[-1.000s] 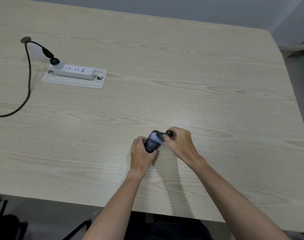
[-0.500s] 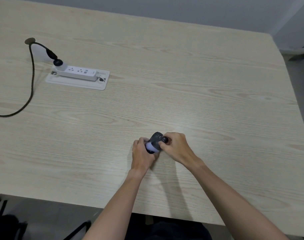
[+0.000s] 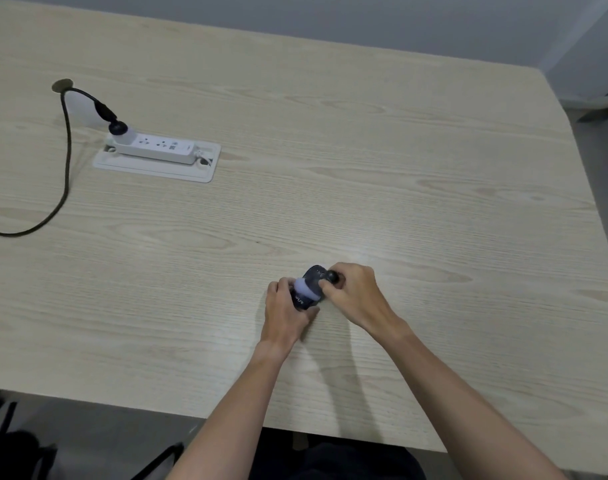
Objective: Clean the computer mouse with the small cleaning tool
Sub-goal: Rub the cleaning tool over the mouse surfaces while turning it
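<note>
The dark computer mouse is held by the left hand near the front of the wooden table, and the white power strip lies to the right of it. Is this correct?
Not quite. The head view shows the white power strip to the left of the dark computer mouse, further back on the light wooden table. The rest holds: the left hand holds the mouse near the table's front.

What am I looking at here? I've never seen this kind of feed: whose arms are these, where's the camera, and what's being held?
There is no machine: these are a person's two bare arms, filmed by a wide-angle camera on their head, looking down at a pale wooden table. The left hand grips a dark computer mouse, tilted up off the table. The right hand pinches a small black cleaning tool against the mouse. Farther left lies a white power strip with a black cable plugged in.
</note>
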The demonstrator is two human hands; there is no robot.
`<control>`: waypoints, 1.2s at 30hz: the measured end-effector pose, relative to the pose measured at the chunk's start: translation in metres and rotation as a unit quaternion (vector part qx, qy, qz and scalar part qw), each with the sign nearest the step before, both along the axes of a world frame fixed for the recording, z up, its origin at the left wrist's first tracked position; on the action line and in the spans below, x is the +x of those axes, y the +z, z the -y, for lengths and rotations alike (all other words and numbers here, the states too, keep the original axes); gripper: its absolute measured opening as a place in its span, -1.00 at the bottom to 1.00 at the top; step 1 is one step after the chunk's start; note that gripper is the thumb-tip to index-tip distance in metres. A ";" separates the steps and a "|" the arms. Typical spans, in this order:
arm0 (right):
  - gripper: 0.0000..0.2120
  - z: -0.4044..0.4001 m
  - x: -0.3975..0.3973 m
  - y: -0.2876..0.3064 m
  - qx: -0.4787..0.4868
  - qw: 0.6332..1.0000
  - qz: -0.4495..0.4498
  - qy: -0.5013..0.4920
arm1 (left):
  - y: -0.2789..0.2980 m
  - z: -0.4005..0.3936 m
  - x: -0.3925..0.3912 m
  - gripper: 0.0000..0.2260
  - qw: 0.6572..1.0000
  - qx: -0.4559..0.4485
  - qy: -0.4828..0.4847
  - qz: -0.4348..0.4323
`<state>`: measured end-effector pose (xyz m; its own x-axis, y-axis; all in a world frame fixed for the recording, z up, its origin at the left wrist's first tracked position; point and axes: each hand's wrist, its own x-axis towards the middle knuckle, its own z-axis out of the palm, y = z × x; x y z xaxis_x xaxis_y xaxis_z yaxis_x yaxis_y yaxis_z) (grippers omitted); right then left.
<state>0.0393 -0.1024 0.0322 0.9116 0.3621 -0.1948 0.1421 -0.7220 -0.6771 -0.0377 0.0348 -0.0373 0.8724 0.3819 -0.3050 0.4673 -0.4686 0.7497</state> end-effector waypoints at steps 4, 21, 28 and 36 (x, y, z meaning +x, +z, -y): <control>-0.82 0.008 0.003 -0.002 -0.026 0.999 0.025 -0.029 | 0.000 -0.009 -0.002 -0.45 1.000 0.001 -0.014 0.005; -0.82 0.016 0.020 0.000 -0.062 0.995 -0.005 -0.076 | 0.005 -0.027 -0.001 -0.46 0.999 -0.034 -0.036 0.011; -0.82 0.010 0.026 -0.001 -0.068 0.995 -0.021 -0.072 | 0.005 -0.027 0.000 -0.45 0.998 -0.058 -0.025 0.014; -0.76 0.015 0.020 -0.007 -0.051 0.993 -0.032 -0.100 | 0.005 -0.029 0.002 -0.43 0.997 -0.069 -0.023 0.000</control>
